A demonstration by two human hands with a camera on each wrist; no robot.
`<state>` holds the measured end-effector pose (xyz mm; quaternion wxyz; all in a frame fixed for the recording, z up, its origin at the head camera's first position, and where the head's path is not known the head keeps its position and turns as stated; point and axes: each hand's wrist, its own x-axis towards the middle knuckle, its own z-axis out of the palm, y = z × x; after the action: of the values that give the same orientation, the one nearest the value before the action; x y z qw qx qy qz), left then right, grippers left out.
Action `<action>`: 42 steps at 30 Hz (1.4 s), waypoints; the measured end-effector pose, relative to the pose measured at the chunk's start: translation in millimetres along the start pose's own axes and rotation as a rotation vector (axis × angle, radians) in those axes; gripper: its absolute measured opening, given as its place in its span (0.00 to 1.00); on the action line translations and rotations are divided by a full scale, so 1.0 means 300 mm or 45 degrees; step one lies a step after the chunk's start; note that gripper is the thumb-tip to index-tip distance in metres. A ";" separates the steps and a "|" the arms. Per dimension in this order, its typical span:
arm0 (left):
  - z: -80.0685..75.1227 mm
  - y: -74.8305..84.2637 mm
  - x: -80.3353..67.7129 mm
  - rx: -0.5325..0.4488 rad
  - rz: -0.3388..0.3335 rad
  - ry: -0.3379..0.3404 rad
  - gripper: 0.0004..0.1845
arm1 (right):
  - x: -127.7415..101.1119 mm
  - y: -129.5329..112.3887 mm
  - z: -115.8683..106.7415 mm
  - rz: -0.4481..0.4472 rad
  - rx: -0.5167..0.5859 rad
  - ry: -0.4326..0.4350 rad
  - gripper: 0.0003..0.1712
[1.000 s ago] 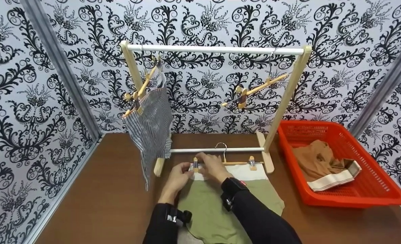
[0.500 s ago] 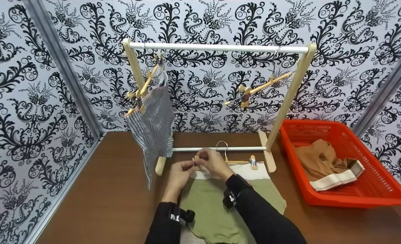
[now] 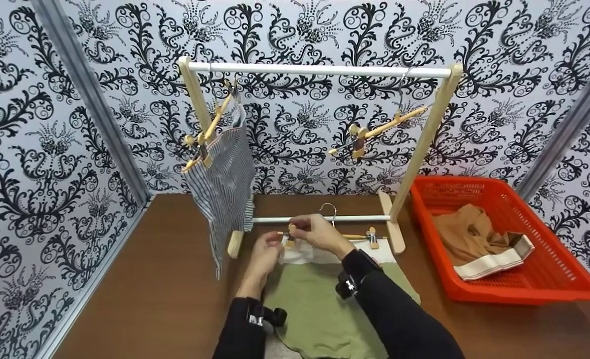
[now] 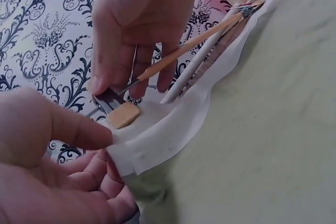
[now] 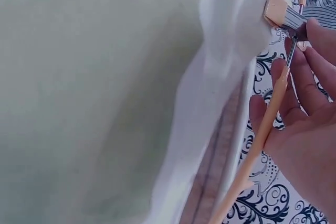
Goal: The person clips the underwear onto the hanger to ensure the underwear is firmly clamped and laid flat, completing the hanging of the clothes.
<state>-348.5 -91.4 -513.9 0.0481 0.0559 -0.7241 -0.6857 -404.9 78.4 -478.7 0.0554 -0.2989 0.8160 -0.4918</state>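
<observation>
A green garment (image 3: 320,304) with a white waistband (image 4: 168,145) lies in front of the rack. A wooden clip hanger (image 4: 189,48) runs along the waistband, its far-side clip (image 3: 372,238) sitting on the fabric. My right hand (image 3: 322,234) pinches the hanger's other clip (image 4: 124,115) between thumb and finger, its remaining fingers behind the bar. My left hand (image 3: 264,255) pinches the waistband's left corner, beside that clip. The corner is raised toward the clip; whether the clip has bitten on it is hard to tell.
Behind my hands stands a wooden rack with a white rail (image 3: 320,70). Striped cloth (image 3: 227,179) hangs from a hanger at its left, and a bare clip hanger (image 3: 394,122) at its right. A red basket (image 3: 514,296) with a brown garment (image 3: 467,234) stands right.
My right hand has lifted the clip end of the hanger a little, and the hanger's hook has shifted slightly right. My left hand stays at the waistband's left corner.
</observation>
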 end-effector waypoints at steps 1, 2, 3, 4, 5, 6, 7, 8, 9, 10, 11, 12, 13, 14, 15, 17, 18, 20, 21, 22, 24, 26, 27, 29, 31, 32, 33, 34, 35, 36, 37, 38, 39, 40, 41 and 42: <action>-0.001 0.002 -0.001 0.026 -0.008 -0.027 0.17 | 0.001 0.000 -0.003 -0.016 0.009 -0.011 0.20; -0.003 0.002 -0.003 0.047 -0.016 -0.050 0.15 | 0.002 0.002 -0.005 -0.024 0.010 -0.020 0.20; -0.004 0.003 -0.004 0.065 -0.020 -0.068 0.12 | 0.002 0.003 -0.006 -0.027 0.010 -0.028 0.20; -0.004 0.004 -0.006 0.076 -0.016 -0.086 0.09 | 0.003 0.004 -0.009 -0.035 0.006 -0.032 0.20; -0.005 0.004 -0.007 0.083 -0.006 -0.100 0.08 | 0.004 0.005 -0.010 -0.035 0.001 -0.037 0.20; -0.007 0.003 -0.008 0.091 0.010 -0.109 0.08 | 0.005 0.005 -0.011 -0.031 -0.006 -0.037 0.21; -0.007 0.002 -0.009 0.100 0.028 -0.110 0.08 | 0.005 0.005 -0.013 -0.022 -0.014 -0.038 0.21; -0.008 0.001 -0.009 0.104 0.048 -0.110 0.08 | 0.005 0.004 -0.014 -0.016 -0.016 -0.037 0.21; -0.008 -0.001 -0.009 0.101 0.074 -0.111 0.08 | 0.005 0.002 -0.016 -0.010 -0.015 -0.037 0.21; -0.009 -0.002 -0.008 0.098 0.096 -0.114 0.08 | 0.004 0.000 -0.017 -0.005 -0.014 -0.035 0.21; -0.009 -0.002 -0.006 0.096 0.115 -0.114 0.08 | 0.003 -0.002 -0.019 0.005 -0.013 -0.034 0.21; -0.010 -0.003 -0.005 0.090 0.127 -0.112 0.08 | 0.001 -0.003 -0.020 0.014 -0.015 -0.029 0.22; -0.010 -0.003 -0.003 0.083 0.139 -0.112 0.08 | 0.001 -0.004 -0.020 0.024 -0.013 -0.022 0.22; -0.012 -0.001 -0.004 0.080 0.152 -0.114 0.08 | -0.001 -0.005 -0.020 0.031 -0.015 -0.015 0.23; -0.013 0.000 -0.004 0.079 0.163 -0.117 0.08 | -0.001 -0.005 -0.020 0.035 -0.019 -0.009 0.24; -0.015 0.003 -0.007 0.074 0.182 -0.119 0.08 | -0.002 -0.007 -0.019 0.044 -0.031 0.000 0.25; -0.015 0.004 -0.009 0.072 0.191 -0.117 0.08 | -0.002 -0.007 -0.019 0.047 -0.034 -0.002 0.25; -0.016 0.006 -0.013 0.071 0.207 -0.107 0.08 | -0.004 -0.013 -0.020 0.063 -0.029 -0.016 0.23; -0.015 0.006 -0.013 0.067 0.216 -0.104 0.08 | -0.004 -0.017 -0.021 0.066 -0.024 -0.026 0.22; -0.016 0.005 -0.014 0.065 0.229 -0.100 0.09 | -0.006 -0.019 -0.023 0.073 -0.021 -0.033 0.21; -0.018 0.004 -0.013 0.065 0.240 -0.084 0.09 | -0.008 -0.024 -0.028 0.082 -0.018 -0.042 0.20; -0.024 0.002 -0.012 0.063 0.243 -0.069 0.10 | -0.009 -0.027 -0.032 0.082 -0.021 -0.038 0.21; -0.027 0.001 -0.010 0.066 0.252 -0.062 0.10 | -0.009 -0.025 -0.034 0.077 -0.027 -0.032 0.21; -0.034 0.000 -0.007 0.071 0.243 -0.049 0.11 | -0.008 -0.022 -0.038 0.066 -0.032 -0.022 0.22; -0.041 0.001 -0.006 0.094 0.240 -0.047 0.12 | -0.008 -0.018 -0.042 0.053 -0.020 -0.009 0.22; -0.044 0.001 -0.005 0.112 0.239 -0.048 0.12 | -0.009 -0.014 -0.044 0.036 -0.012 0.001 0.22; -0.047 0.002 -0.006 0.131 0.235 -0.051 0.12 | -0.010 -0.011 -0.046 0.025 -0.003 0.014 0.22; -0.048 0.003 -0.006 0.147 0.220 -0.055 0.11 | -0.010 -0.008 -0.049 0.012 0.009 0.028 0.22; -0.049 0.004 -0.008 0.164 0.214 -0.062 0.11 | -0.011 -0.004 -0.050 0.000 0.025 0.042 0.22; -0.049 0.005 -0.009 0.177 0.208 -0.071 0.10 | -0.012 -0.001 -0.052 -0.016 0.043 0.059 0.21; -0.049 0.006 -0.011 0.186 0.203 -0.084 0.10 | -0.013 0.003 -0.054 -0.035 0.050 0.078 0.20; -0.048 0.007 -0.012 0.183 0.190 -0.098 0.09 | -0.013 0.005 -0.056 -0.054 0.054 0.100 0.19; -0.048 0.008 -0.014 0.175 0.182 -0.115 0.09 | -0.012 0.007 -0.057 -0.068 0.061 0.123 0.18; -0.047 0.008 -0.015 0.174 0.185 -0.131 0.08 | -0.012 0.009 -0.058 -0.089 0.064 0.145 0.17; -0.047 0.009 -0.017 0.168 0.187 -0.144 0.08 | -0.011 0.011 -0.060 -0.107 0.067 0.166 0.16; -0.047 0.009 -0.017 0.166 0.198 -0.156 0.08 | -0.009 0.013 -0.061 -0.124 0.064 0.189 0.14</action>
<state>-341.4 -104.5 -510.3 0.0531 -0.0395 -0.7708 -0.6336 -411.3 95.2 -473.2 -0.0216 -0.2995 0.7897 -0.5350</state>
